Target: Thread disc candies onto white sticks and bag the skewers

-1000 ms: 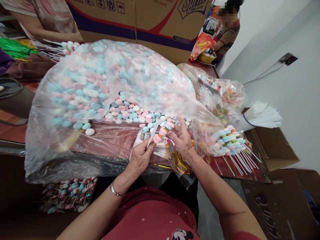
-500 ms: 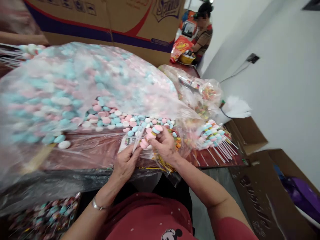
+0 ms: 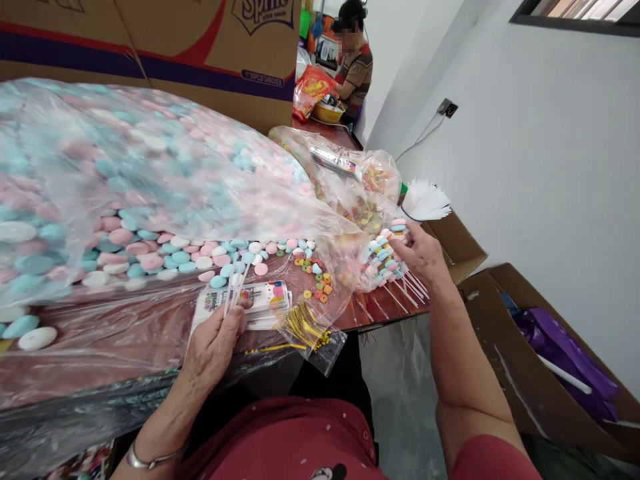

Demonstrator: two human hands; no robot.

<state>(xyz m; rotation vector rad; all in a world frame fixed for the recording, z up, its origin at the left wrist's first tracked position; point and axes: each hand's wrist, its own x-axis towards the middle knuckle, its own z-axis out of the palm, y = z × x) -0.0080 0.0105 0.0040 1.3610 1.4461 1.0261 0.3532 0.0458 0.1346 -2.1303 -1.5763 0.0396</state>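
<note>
My left hand (image 3: 213, 343) is closed round a few thin white sticks (image 3: 236, 283), which point up over the table. At the right end of the table my right hand (image 3: 424, 253) grips a skewer of pink, white and blue candies (image 3: 399, 227), just over a pile of similar candy skewers (image 3: 383, 260) whose white sticks point toward the table's edge. Loose pastel candies (image 3: 180, 257) spill from a big clear bag (image 3: 165, 147). Small ring-shaped candies (image 3: 320, 290) lie between my hands. Printed packets (image 3: 267, 300) are beside my left hand, partly behind it.
A small bag of gold ties (image 3: 307, 327) lies at the table's front edge. A large cardboard box (image 3: 200, 80) stands behind the candy bag. Open cartons (image 3: 493, 287) and a bundle of white sticks (image 3: 425, 199) are at right. Another person (image 3: 356, 67) works at the back.
My right hand has moved right from beside my left hand to the skewer pile, carrying the candy skewer. My left hand has shifted left, still with white sticks. The view has turned right.
</note>
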